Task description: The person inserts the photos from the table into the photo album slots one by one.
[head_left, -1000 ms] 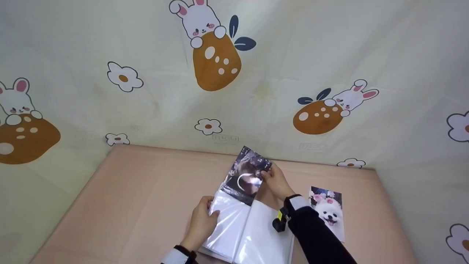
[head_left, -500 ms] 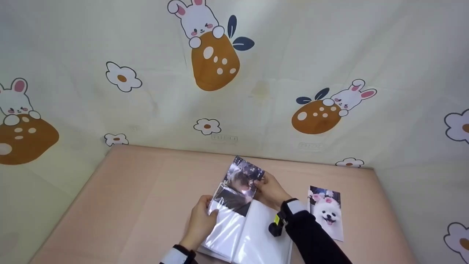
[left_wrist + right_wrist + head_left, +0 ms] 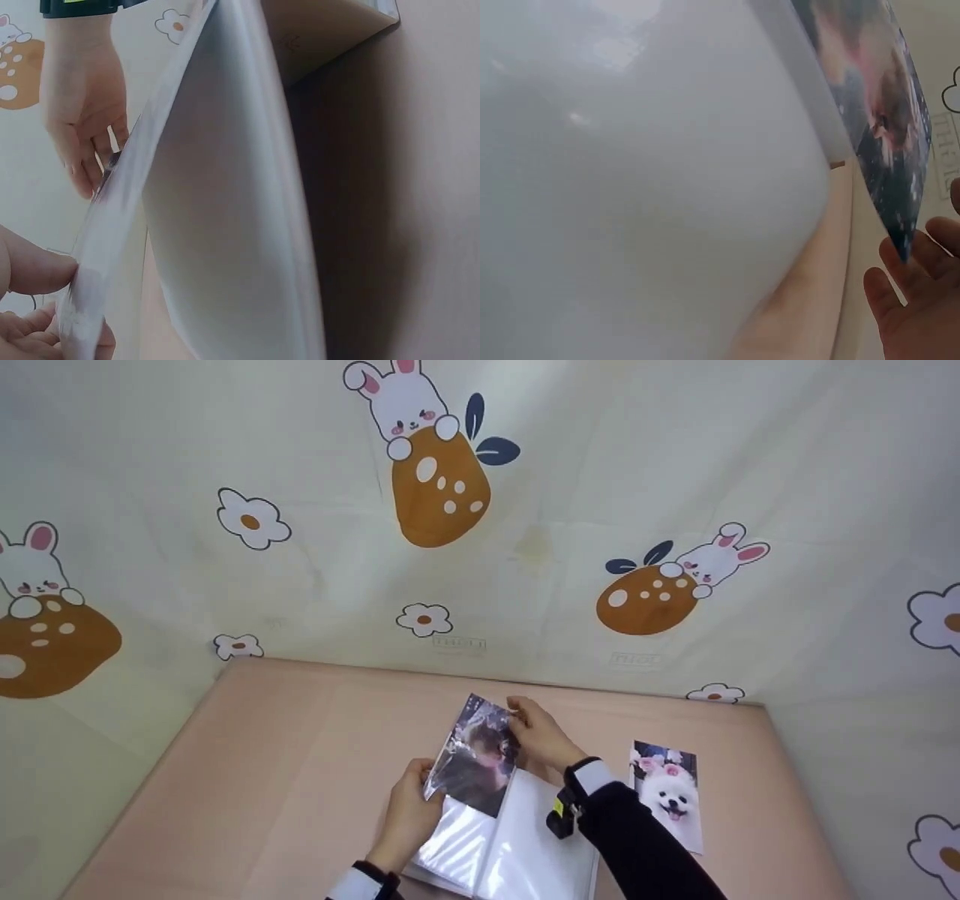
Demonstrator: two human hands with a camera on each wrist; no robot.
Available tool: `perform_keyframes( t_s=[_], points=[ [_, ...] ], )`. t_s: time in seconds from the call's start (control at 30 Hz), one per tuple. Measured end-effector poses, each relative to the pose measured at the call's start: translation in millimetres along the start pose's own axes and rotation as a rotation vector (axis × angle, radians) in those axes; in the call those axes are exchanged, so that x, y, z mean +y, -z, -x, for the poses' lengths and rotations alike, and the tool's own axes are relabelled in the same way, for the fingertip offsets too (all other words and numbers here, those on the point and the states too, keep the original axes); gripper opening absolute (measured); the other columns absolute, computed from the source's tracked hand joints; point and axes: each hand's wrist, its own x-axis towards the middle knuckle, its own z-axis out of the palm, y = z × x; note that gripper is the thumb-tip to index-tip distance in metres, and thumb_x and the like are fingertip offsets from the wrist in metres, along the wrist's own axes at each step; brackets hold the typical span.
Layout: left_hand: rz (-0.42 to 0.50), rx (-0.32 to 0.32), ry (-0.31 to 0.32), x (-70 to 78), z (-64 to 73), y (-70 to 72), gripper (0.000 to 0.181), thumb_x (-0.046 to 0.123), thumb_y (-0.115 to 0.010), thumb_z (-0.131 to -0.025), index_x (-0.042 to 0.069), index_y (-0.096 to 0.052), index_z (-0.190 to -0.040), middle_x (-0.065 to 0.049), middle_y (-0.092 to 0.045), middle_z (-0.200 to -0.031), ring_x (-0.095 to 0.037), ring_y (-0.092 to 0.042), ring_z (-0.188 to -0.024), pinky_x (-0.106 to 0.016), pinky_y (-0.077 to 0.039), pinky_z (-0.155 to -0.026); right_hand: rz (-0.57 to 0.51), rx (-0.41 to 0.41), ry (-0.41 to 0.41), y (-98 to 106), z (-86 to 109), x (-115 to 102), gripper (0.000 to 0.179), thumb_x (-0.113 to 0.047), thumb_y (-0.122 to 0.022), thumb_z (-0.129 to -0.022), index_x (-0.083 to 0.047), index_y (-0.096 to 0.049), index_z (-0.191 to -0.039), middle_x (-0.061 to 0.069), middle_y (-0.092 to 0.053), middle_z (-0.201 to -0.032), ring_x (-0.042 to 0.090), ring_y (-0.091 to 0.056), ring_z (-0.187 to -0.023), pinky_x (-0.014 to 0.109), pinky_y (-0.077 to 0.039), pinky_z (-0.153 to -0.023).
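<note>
Rabbit-print cloth (image 3: 540, 502) behind; pink table (image 3: 277, 757). Left hand (image 3: 411, 810) pinches the left page (image 3: 454, 844); right hand (image 3: 544, 735), fingers loose, at the photo (image 3: 474, 769), contact uncertain. Photo sits lower than half a second ago: apparently further into that page of the open album (image 3: 536, 847). Dog photo (image 3: 673, 799) to the right, partly hidden by the dark sleeve (image 3: 637, 836).

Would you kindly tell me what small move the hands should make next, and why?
The right hand should probably push the photo further down the clear pocket: white shows below the photo's lower edge, and the left hand pinches the pocket's edge.
</note>
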Motion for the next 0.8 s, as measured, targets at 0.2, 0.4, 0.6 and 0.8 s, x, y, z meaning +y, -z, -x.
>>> perform_keyframes(
  t_s=[0.2, 0.4, 0.6, 0.8],
  points=[
    [0.0, 0.002, 0.015, 0.3, 0.5, 0.3, 0.034, -0.011, -0.064, -0.086, -0.009, -0.055, -0.12, -0.015, -0.066, -0.096, -0.026, -0.065, -0.086, -0.044, -0.057, -0.078, -0.016, -0.103, -0.032, -4, 3.6, -6, 0.044, -0.001, -0.045, -0.105, 0.01, -0.045, -0.147, 0.032, -0.047, -0.15, 0.048, -0.046, -0.14, 0.057, -0.038, -0.119],
    [0.019, -0.013, 0.008, 1.0, 0.5, 2.9, 0.035, -0.01, -0.064, -0.088, -0.013, -0.054, -0.121, -0.021, -0.068, -0.101, -0.031, -0.068, -0.09, -0.045, -0.059, -0.079, 0.082, -0.162, 0.066, -7, 9.8, -8, 0.037, 0.0, -0.049, -0.102, 0.01, -0.056, -0.137, 0.031, -0.055, -0.141, 0.049, -0.05, -0.135, 0.061, -0.038, -0.118],
    [0.008, -0.003, 0.014, 1.3, -0.5, 2.8, 0.035, -0.01, -0.064, -0.087, -0.012, -0.055, -0.12, -0.019, -0.068, -0.099, -0.027, -0.066, -0.087, -0.041, -0.058, -0.078, 0.085, -0.218, 0.108, -10, 18.0, -11, 0.034, -0.003, -0.051, -0.101, 0.008, -0.059, -0.133, 0.029, -0.059, -0.137, 0.049, -0.052, -0.133, 0.063, -0.041, -0.114],
    [0.025, -0.014, 0.022, 2.6, 0.0, 2.5, 0.037, -0.01, -0.065, -0.087, -0.013, -0.053, -0.121, -0.021, -0.067, -0.1, -0.03, -0.067, -0.089, -0.042, -0.06, -0.076, 0.109, -0.285, 0.117, -13, 29.4, -12, 0.033, -0.005, -0.053, -0.101, 0.006, -0.06, -0.132, 0.027, -0.062, -0.133, 0.048, -0.055, -0.129, 0.065, -0.041, -0.113]
  ],
)
